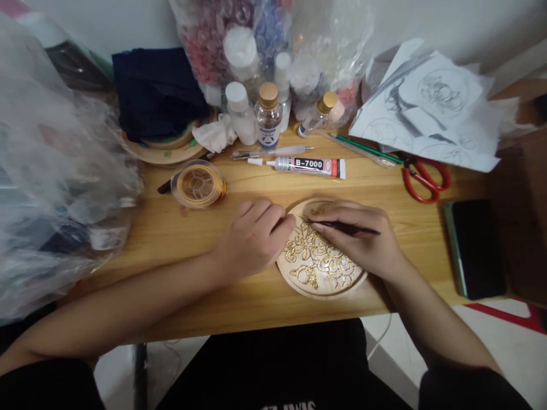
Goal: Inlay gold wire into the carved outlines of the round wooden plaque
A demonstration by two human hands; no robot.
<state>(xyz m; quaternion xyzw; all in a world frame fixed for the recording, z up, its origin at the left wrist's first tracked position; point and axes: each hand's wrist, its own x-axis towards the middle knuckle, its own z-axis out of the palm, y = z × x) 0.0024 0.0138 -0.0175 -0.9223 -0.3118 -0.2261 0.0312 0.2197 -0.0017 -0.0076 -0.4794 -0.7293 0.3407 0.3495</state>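
Note:
A round wooden plate (pixel 294 283) lies on the table, bearing a raised pattern of gold wire (pixel 331 263) with curling, petal-like outlines. My right hand (pixel 367 236) is over its upper right part, closed around slim black tweezers (pixel 350 228) whose tips point left and meet the pattern near the top. At the plate's left rim rests my left hand (pixel 256 239), fingers curled in and the thumb side over the edge. Whatever its fingertips pinch is hidden. A spool of gold wire (pixel 199 185) lies to the left, beyond that hand.
Behind the plate lie a B-7000 glue tube (pixel 310 165), a clear pen-like tool (pixel 277 151) and several bottles (pixel 268 117). Red-handled scissors (pixel 427 179), sketch papers (pixel 431 108) and a phone (pixel 474 249) are on the right. A large plastic bag (pixel 55 171) fills the left side.

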